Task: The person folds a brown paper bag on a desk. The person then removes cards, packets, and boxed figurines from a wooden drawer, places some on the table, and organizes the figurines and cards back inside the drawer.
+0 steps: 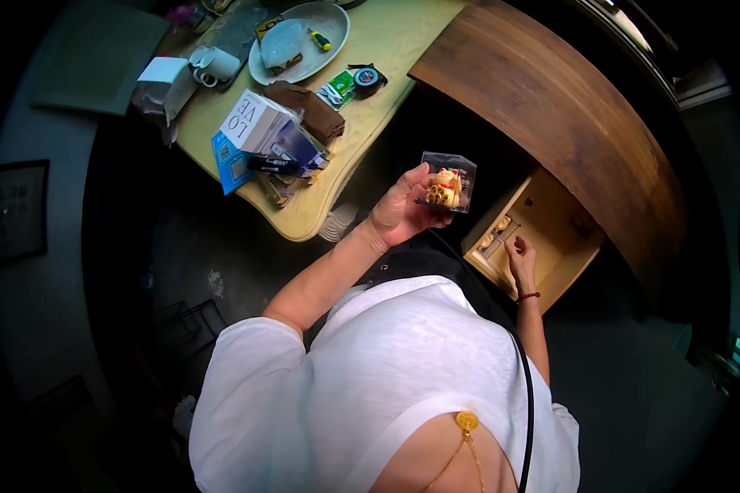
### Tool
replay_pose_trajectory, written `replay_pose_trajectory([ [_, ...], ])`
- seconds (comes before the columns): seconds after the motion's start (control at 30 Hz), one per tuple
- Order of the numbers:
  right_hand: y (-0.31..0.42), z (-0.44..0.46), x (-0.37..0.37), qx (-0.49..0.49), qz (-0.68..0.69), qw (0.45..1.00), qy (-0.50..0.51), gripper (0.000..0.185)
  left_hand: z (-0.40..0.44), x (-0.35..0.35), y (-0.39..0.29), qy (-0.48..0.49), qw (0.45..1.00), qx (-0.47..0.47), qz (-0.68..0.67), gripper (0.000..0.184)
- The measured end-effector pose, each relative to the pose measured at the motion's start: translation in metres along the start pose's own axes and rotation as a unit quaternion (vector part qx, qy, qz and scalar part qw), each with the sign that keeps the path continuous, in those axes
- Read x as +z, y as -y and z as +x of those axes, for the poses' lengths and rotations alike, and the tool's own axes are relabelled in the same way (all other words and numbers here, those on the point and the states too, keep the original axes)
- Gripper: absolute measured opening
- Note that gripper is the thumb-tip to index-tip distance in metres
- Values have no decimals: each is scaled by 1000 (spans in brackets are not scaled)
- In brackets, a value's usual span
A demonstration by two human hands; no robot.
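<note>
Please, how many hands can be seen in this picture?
2: the left hand holds a clear box containing a cat figurine; the right hand is at the open drawer. No other hand shows.

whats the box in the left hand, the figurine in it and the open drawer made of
Box: probably clear plastic, possibly glass, glossy; its edges glint and the figurine shows through. Figurine: perhaps glazed ceramic or painted plastic, given its shiny surface; hard to tell. Drawer: likely wood or board, matt, from its plain tan panels.
</note>
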State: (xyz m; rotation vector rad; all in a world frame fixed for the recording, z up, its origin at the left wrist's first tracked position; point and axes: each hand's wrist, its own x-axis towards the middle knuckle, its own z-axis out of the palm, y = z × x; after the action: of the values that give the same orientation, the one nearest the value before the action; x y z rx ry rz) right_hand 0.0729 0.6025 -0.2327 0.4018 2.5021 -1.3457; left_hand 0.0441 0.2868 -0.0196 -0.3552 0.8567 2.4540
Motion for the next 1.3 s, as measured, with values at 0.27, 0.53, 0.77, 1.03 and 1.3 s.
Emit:
replay_pose_trajectory([
  [0.27,5,-7,23,82,129,984,92,41,-28,-24,-36,113,986,61,-105,74],
  [0.53,24,-4,28,153,140,970,125,35,-45,-39,-61,189,969,123,-105,82],
  [0.77,34,-4,35,207,140,963,98,33,-69,-45,-96,30,955,292,34,71],
  [1.03,50,-10,34,270,303,907,108,16,-96,-83,-136,-92,930,343,95,51],
  [1.3,19,2,35,268,304,902,146,16,-111,-103,-139,-175,923,339,48,41],
])
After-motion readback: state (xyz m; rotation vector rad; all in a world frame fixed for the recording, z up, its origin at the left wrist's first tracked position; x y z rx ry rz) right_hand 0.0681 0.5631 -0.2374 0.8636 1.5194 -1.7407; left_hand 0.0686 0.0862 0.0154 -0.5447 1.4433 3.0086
